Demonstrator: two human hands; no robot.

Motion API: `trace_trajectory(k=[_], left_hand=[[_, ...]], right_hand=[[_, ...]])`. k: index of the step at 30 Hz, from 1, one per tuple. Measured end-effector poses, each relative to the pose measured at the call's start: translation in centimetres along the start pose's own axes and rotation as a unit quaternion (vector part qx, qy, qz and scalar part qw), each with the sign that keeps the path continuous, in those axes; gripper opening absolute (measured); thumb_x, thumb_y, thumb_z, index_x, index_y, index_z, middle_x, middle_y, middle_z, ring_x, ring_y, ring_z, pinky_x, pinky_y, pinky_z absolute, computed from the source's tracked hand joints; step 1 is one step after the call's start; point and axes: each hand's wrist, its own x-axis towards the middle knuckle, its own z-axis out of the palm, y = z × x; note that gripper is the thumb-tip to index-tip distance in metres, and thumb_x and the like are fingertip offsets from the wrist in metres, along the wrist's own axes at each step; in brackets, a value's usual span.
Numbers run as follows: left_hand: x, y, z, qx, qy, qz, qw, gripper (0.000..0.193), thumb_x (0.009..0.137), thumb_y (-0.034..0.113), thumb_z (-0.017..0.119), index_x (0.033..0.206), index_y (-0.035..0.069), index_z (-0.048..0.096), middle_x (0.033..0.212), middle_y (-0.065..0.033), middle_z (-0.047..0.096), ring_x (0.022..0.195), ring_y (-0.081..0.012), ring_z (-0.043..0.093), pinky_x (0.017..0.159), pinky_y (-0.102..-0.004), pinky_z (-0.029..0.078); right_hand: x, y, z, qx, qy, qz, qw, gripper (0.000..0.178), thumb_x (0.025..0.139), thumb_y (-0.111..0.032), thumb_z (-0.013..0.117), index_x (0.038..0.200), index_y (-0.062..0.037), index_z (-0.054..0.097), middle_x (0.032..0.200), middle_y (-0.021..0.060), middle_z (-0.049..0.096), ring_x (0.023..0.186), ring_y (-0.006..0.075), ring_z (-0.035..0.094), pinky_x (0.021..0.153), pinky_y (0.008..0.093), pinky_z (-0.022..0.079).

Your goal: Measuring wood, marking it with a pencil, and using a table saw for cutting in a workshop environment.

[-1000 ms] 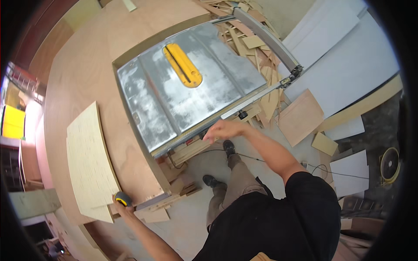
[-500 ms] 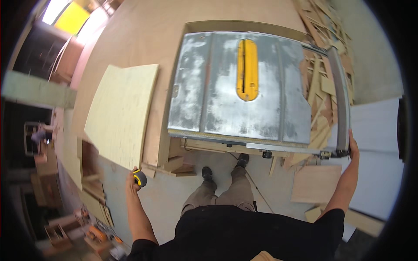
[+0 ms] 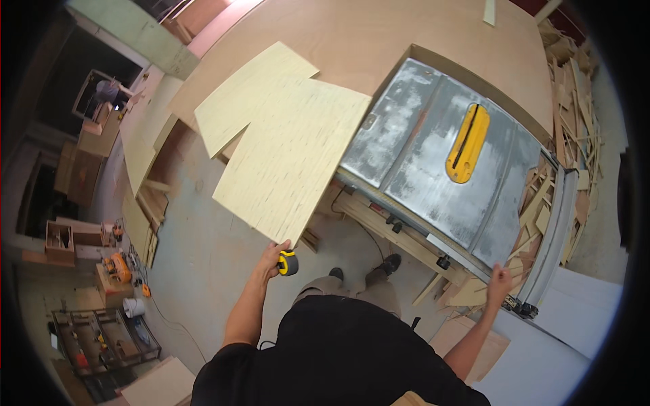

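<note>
Right fingers (image 3: 500, 271) now at saw corner (image 3: 482, 258)

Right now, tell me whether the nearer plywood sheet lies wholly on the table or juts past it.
Juts past it: floor shows beside the near end of the sheet, by the left hand holding the tape measure.

Lg wood counter (image 3: 379, 37), pale brown top. Grey flr (image 3: 203, 223) off its near edge, w/ thin cord (image 3: 179, 326). Lt-grey wall (image 3: 609, 101) past R edge. Grey-green pillar (image 3: 145, 34) beyond L edge; pinkish glow (image 3: 217, 30) nr far-L corner. Dk opening (image 3: 64, 74) farther L. Low dk rack (image 3: 88, 310) well off near-L corner.
</note>
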Motion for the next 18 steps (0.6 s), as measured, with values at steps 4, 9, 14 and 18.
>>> trace_trajectory(k=[4, 9, 14, 18], left_hand=[[-1.0, 0.2, 0.3, 0.066, -0.028, -0.031, 0.997, 0.046, 0.088, 0.032, 0.073, 0.108, -0.002, 0.050, 0.090, -0.0068, 0.057, 0.069, -0.0145, 0.058, 0.059, -0.0281, 0.051], [1.6, 1.5, -3.3, -0.026, -0.083, 0.052, 0.995, 0.049, 0.089, 0.036, 0.071, 0.115, 0.000, 0.050, 0.089, -0.0073, 0.062, 0.075, -0.0155, 0.062, 0.065, -0.0290, 0.053], [0.8, 0.8, -8.8, -0.047, -0.038, 0.047, 0.997, 0.049, 0.088, 0.027, 0.073, 0.121, 0.000, 0.049, 0.097, -0.0093, 0.061, 0.085, -0.0167, 0.062, 0.070, -0.0318, 0.053], [-3.0, -3.0, -20.4, 0.084, -0.064, -0.015, 0.994, 0.041, 0.090, 0.023, 0.070, 0.120, 0.001, 0.053, 0.099, -0.0073, 0.062, 0.082, -0.0169, 0.061, 0.067, -0.0330, 0.053]], right_hand=[[-10.5, -11.1, 14.6, 0.083, -0.257, -0.118, 0.956, 0.042, 0.091, -0.036, 0.064, 0.071, 0.0001, 0.060, 0.062, 0.0095, 0.056, 0.059, 0.0155, 0.050, 0.057, 0.0330, 0.041], [-20.6, -23.0, 24.8, 0.186, -0.532, -0.026, 0.826, 0.044, 0.094, -0.045, 0.059, 0.082, -0.0029, 0.065, 0.069, 0.0021, 0.059, 0.062, 0.0101, 0.052, 0.058, 0.0262, 0.041], [-20.2, -31.0, 30.1, 0.286, -0.451, 0.121, 0.837, 0.060, 0.091, -0.061, 0.054, 0.102, -0.0023, 0.063, 0.084, 0.0048, 0.063, 0.058, 0.0051, 0.045, 0.046, 0.0219, 0.032], [-19.0, -31.5, 30.5, 0.496, -0.418, 0.239, 0.723, 0.081, 0.085, -0.071, 0.054, 0.125, -0.0010, 0.052, 0.099, 0.0068, 0.061, 0.048, 0.0019, 0.030, 0.039, 0.0183, 0.026]])
